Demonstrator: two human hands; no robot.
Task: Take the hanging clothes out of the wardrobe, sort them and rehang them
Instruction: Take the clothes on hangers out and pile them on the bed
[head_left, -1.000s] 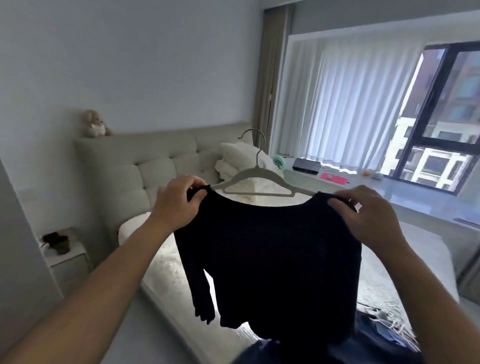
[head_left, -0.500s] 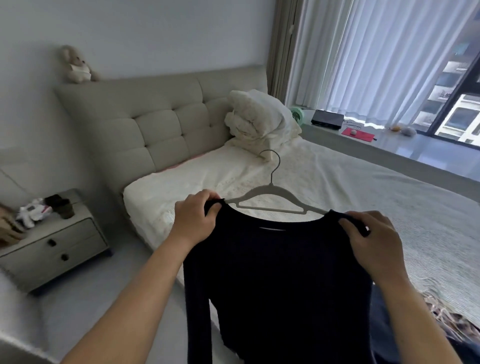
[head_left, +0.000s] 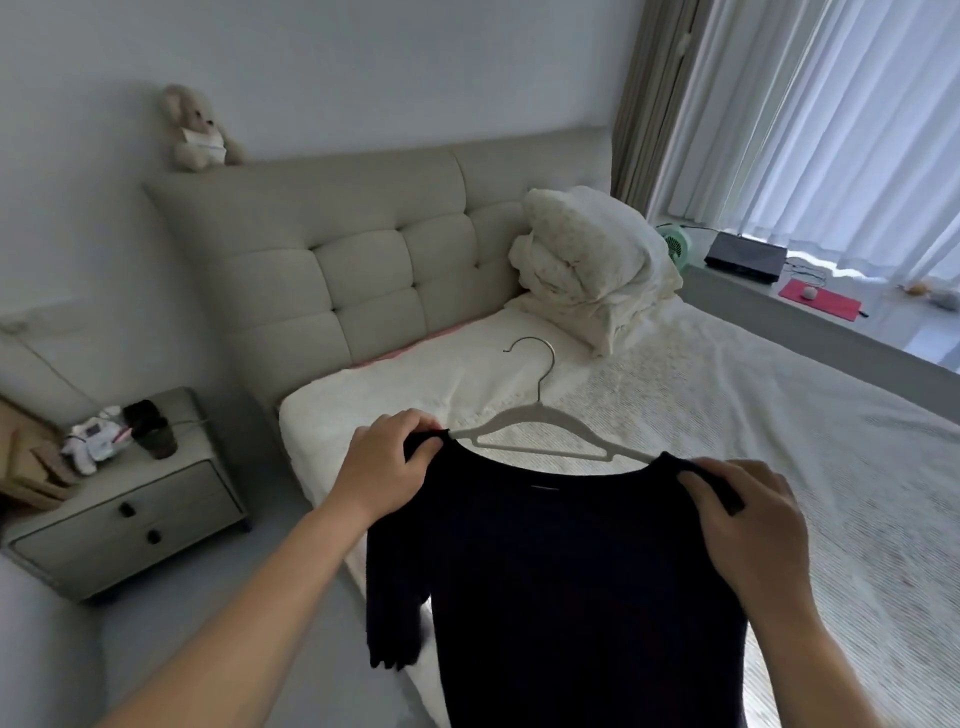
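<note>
Black top (head_left: 571, 571): lower hem runs off the bottom edge, so its length can't be told; right sleeve hidden behind body and forearm. Hanger (head_left: 540, 426): both arm ends buried inside the top's shoulders, only hook, neck and mid bar show. Left hand (head_left: 387, 470) and right hand (head_left: 748, 525): fingers (head_left: 706, 491) partly tucked under fabric folds. Bed (head_left: 779, 415): foot end and right side cut by the frame edge. Nightstand (head_left: 119, 499): left part cut off; small items on top blurred, not identifiable. Objs on the window ledge (head_left: 883, 332) too small to tell.
</note>
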